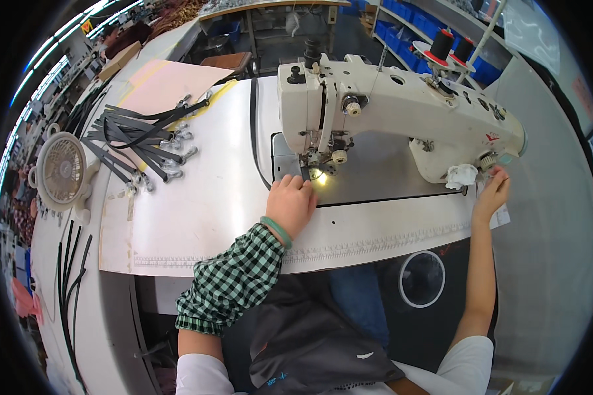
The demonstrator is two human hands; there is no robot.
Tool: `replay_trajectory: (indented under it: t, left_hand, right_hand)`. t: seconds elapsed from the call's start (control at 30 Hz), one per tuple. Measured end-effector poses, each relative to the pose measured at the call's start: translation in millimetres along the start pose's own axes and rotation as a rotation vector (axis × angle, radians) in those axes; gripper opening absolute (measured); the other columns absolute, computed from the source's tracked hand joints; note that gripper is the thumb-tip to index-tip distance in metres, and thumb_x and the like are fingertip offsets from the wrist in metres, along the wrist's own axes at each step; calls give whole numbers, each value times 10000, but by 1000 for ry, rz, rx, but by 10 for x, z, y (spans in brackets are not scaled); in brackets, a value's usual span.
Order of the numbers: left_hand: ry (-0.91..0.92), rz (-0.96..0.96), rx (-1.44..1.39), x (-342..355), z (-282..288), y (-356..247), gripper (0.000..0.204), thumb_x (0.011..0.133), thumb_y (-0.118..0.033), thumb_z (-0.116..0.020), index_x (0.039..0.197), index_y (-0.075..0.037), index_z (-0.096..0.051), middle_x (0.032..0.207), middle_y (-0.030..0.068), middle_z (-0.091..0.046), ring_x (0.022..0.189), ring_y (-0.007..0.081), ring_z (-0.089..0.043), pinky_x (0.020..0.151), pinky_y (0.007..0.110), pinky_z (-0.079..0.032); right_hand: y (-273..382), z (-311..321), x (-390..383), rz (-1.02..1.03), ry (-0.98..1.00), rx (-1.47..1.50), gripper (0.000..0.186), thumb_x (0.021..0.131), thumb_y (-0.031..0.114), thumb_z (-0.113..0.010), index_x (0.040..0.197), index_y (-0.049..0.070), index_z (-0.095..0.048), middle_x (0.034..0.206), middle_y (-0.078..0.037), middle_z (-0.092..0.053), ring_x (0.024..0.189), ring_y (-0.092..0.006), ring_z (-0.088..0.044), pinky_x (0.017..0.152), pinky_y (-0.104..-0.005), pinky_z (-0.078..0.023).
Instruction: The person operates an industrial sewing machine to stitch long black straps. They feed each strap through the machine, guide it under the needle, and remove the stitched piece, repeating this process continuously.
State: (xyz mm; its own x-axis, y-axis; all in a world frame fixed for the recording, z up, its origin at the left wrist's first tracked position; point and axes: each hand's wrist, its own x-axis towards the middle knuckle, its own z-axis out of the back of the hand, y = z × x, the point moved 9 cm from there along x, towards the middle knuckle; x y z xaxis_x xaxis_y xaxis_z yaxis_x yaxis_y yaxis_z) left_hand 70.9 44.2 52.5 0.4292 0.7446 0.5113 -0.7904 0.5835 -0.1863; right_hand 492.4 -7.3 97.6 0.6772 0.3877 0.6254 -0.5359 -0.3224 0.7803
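Observation:
A white industrial sewing machine (402, 89) stands before me, its small lamp lit beside the needle. My left hand (291, 203) lies at the presser foot, fingers bent and together on a black strap (254, 131). That strap loops back along the left of the metal bed plate (375, 178); its end under my fingers is partly hidden. At the machine's right end, my right hand (495, 192) is raised with fingers closed next to the knob (487, 160) and a white cloth bundle (462, 176). Whatever those fingers hold is too small to make out.
Left on the table lies a pile of black straps (135, 135) with wrapped metal ends, near pink paper (171, 82). A white fan (64, 170) and loose black cords (69, 289) are farther left. Thread spools (443, 45) stand behind the machine; a printed ruler (375, 249) edges the table.

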Motion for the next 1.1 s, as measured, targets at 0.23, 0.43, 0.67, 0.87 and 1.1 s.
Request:
replay_trajectory:
  t: [0.23, 0.43, 0.67, 0.87, 1.1]
  left_hand:
    - [68, -89, -35, -247, 71, -260, 123, 724, -126, -583, 808, -39, -565, 679, 47, -497, 672, 211, -513, 595, 325, -418]
    - [110, -163, -46, -415, 125, -484, 121, 693, -135, -603, 750, -47, -542, 629, 34, -481, 632, 192, -515, 577, 319, -418]
    - [150, -232, 25, -661, 202, -796, 126, 704, -85, -546, 807, -11, -545, 608, 25, -472, 510, 153, -520, 453, 273, -416]
    - [270, -355, -39, -952, 270, -1083, 250, 697, -80, -551, 915, 42, -555, 612, 18, -464, 516, 131, -525, 453, 263, -427]
    - [466, -466, -195, -1486, 247, -1336, 334, 690, -123, -580, 980, 40, -552, 611, 18, -465, 495, 121, -518, 461, 254, -421]
  right_hand:
    - [768, -728, -1084, 309, 540, 10, 94, 854, 65, -466, 829, 2, -530, 736, -59, -535, 641, -114, -517, 572, -230, -404]
    - [1120, -1258, -1821, 450, 946, 35, 165, 631, -65, -568, 773, 17, -556, 654, -64, -545, 539, -169, -546, 470, -267, -418]
    - [1552, -1765, -2441, 592, 1279, 208, 292, 624, -19, -608, 904, 63, -597, 928, -47, -577, 739, -198, -588, 576, -285, -480]
    - [1476, -1954, -2662, 773, 1399, 206, 219, 664, 162, -672, 872, 105, -633, 988, 17, -591, 746, -168, -533, 542, -284, -467]
    - [1563, -1838, -2663, 861, 1289, 249, 129, 667, 162, -661, 781, 123, -617, 922, 39, -590, 663, -156, -506, 511, -275, -456]
